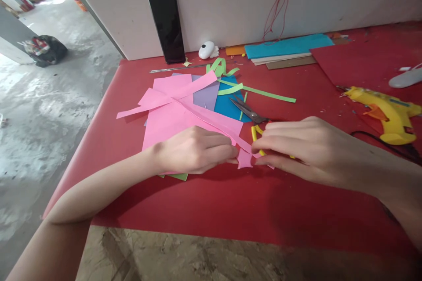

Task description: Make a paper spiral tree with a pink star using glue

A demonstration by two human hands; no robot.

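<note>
A small pink paper star is held between my two hands above the red table. My left hand is closed, its fingertips pinching the star's left side. From the right, my right hand pinches the star's other side between thumb and fingers. Pink paper strips lie across a pink sheet, and one strip runs toward my right fingers. Scissors with yellow handles lie partly hidden behind my right hand. Purple paper and blue paper show beneath the pink sheet.
A phone leans against the wall beside a white rounded object. Green paper strips lie behind the scissors. A yellow glue gun rests at right. Blue folded material sits at the back of the red table.
</note>
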